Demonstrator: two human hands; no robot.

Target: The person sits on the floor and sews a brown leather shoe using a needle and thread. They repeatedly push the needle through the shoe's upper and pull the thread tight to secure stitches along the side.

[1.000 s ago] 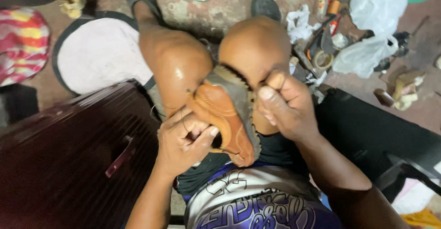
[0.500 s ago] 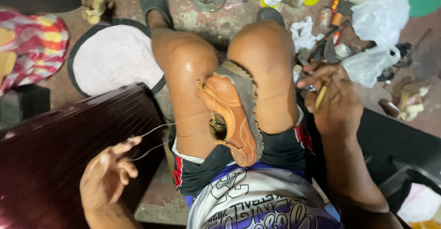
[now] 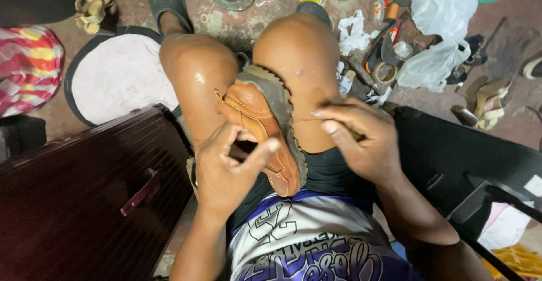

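Here the brown shoe point(image 3: 262, 128) sits wedged between the knees; the left hand point(image 3: 228, 171) pinches its opening; the right hand point(image 3: 355, 140) pinches a thin thread point(image 3: 305, 120) running to the sole.

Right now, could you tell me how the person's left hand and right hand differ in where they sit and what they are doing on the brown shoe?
The left hand lies over the brown shoe, thumb across its opening; the right hand sits beside the sole, against the thigh. The left hand's fingers curl loosely over the leather, while the right hand's fingertips pinch a thin thread running to the sole. Both are bare and close to the shoe clamped between the knees.
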